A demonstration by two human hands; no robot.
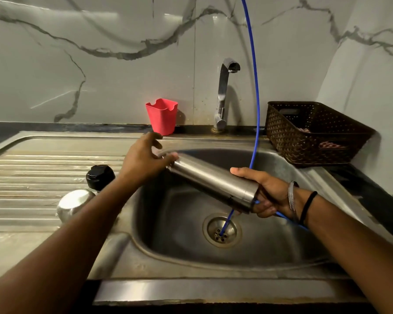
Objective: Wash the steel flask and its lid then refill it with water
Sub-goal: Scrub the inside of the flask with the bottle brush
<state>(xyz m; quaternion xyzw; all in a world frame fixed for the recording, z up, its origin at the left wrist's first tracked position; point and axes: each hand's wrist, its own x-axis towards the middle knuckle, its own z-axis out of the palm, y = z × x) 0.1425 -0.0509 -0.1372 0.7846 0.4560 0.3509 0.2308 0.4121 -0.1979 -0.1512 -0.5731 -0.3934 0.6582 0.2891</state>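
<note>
In the head view, the steel flask [210,181] lies tilted across the sink bowl [281,241], held in the air between the two hands. The right hand [267,193] grips its lower, nearer end, thumb on top and fingers curled underneath. The left hand [143,158] is at the upper, far end; its thumb presses against the flask's top rim, while the fingers are spread and loosely bent above the mouth, not wrapped around the body.

A thin blue tube [255,87] hangs down from above, passes just behind the right hand's thumb, runs under that hand and ends in the drain [221,232], directly below the flask's base.

Below and to the left of the left wrist, a black lid [100,176] rests on the ribbed draining board [32,177], and a rounded steel cap [74,203] sits just in front of it, beside the left forearm.

Beyond the left hand's fingertips stands a red plastic cup [162,115]. The tap [224,96] rises behind the flask, with no water seen coming from its spout. Behind and above the right hand sits a dark woven basket [315,132], against the marble wall.
</note>
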